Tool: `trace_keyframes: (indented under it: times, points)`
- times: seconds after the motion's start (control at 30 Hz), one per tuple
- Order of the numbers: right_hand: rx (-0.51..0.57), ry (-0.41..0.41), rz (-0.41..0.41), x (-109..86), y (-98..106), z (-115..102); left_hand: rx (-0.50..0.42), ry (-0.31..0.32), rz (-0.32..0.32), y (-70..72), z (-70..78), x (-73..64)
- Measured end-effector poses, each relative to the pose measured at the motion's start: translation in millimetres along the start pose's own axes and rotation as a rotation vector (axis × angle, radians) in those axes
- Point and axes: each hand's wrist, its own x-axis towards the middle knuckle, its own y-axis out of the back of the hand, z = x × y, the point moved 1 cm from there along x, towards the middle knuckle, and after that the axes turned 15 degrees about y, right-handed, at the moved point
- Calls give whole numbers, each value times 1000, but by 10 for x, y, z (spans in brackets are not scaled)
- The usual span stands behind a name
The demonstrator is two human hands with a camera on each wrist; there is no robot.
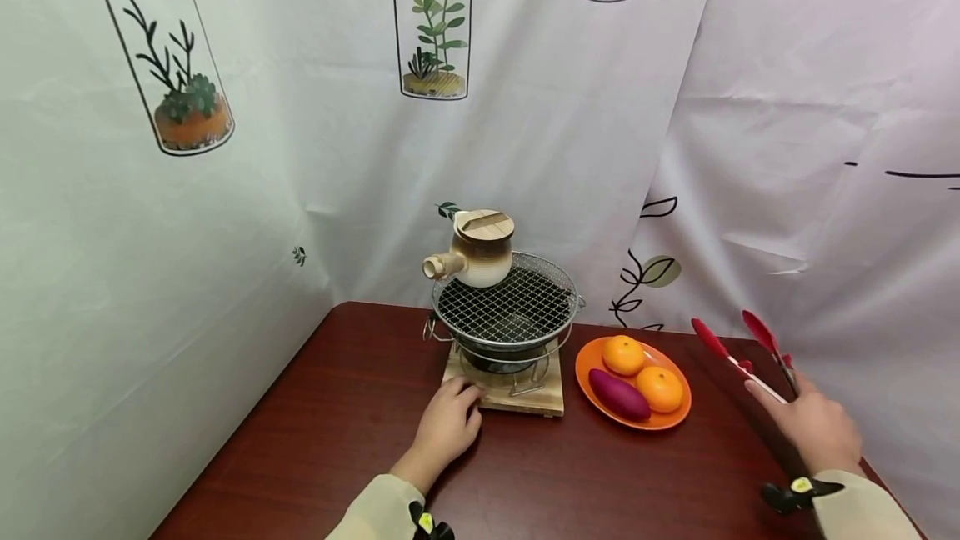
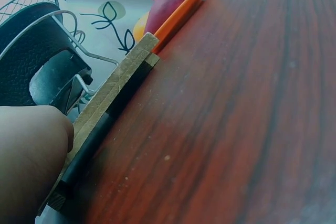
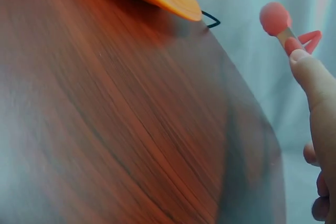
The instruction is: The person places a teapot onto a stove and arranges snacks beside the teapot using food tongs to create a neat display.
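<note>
My right hand [image 1: 821, 432] holds a pair of red-tipped tongs [image 1: 710, 338] above the right side of the table, their tips spread apart with nothing between them. In the right wrist view only one red tip [image 3: 275, 19] shows clearly. My left hand [image 1: 448, 419] rests at the near left corner of a wooden board [image 1: 552, 400], its fingers touching the edge. On that board stands a round grill stove with a black wire mesh [image 1: 517, 311]. A brown and cream clay pot [image 1: 484, 268] with a wooden lid and a side handle sits on the mesh's left part.
Right of the stove lies an orange plate [image 1: 662, 423] bearing two mandarins [image 1: 660, 388] and a purple sweet potato [image 1: 618, 395]. The dark red wooden table [image 1: 322, 432] meets white printed curtains [image 1: 540, 148] behind and at the sides.
</note>
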Motion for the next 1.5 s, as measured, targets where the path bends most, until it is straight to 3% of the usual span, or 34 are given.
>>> trace_keyframes:
  times: [0.17, 0.43, 0.7, 0.97, 1.5]
  points:
    - [-20, 62, -6, -57, 112, 32, -1, 11, -4, -6, 0, -18]
    - [-20, 74, -56, -140, 312, -36, 1, 19, 6, -22, -17, -67]
    - [-57, 147, -54, -284, 428, -101, -4, 12, 3, -29, -36, -83]
    - [-85, 210, -114, -372, 448, -203, -9, 15, -1, 3, -31, -55]
    - [-85, 325, -103, -516, 348, -394, -11, 1, -5, 2, -7, 7]
